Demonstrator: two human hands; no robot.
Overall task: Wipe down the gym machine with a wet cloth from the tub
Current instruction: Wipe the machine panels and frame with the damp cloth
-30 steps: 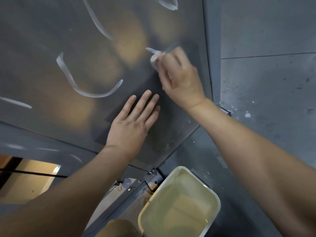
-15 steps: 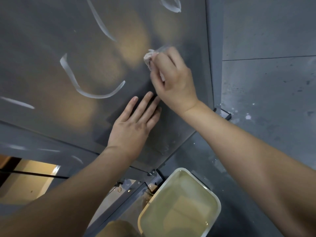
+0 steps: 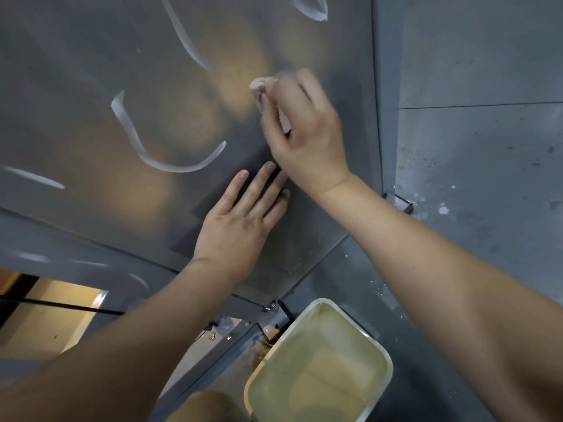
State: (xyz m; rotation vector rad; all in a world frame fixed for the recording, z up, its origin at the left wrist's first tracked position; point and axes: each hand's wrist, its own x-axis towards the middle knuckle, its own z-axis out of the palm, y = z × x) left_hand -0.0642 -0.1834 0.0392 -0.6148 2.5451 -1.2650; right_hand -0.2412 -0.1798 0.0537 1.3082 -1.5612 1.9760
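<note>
The gym machine's large dark grey panel [image 3: 128, 95] fills the upper left of the head view, glossy with pale streaks. My right hand [image 3: 304, 132] grips a small pale pink cloth [image 3: 259, 85] and presses it against the panel near its right edge. Only a bunched end of the cloth shows past my fingers. My left hand [image 3: 240, 217] lies flat on the panel just below, fingers straight and together. The white tub [image 3: 380, 348] of cloudy yellowish water stands on the floor below my arms.
A grey floor [image 3: 487, 178] with white specks lies to the right of the machine. Metal brackets and bolts of the machine base [image 3: 231, 330] sit beside the tub. A lit opening [image 3: 51, 318] shows at lower left.
My right hand has slid the cloth a short way left across the panel. My left hand has stayed flat in place.
</note>
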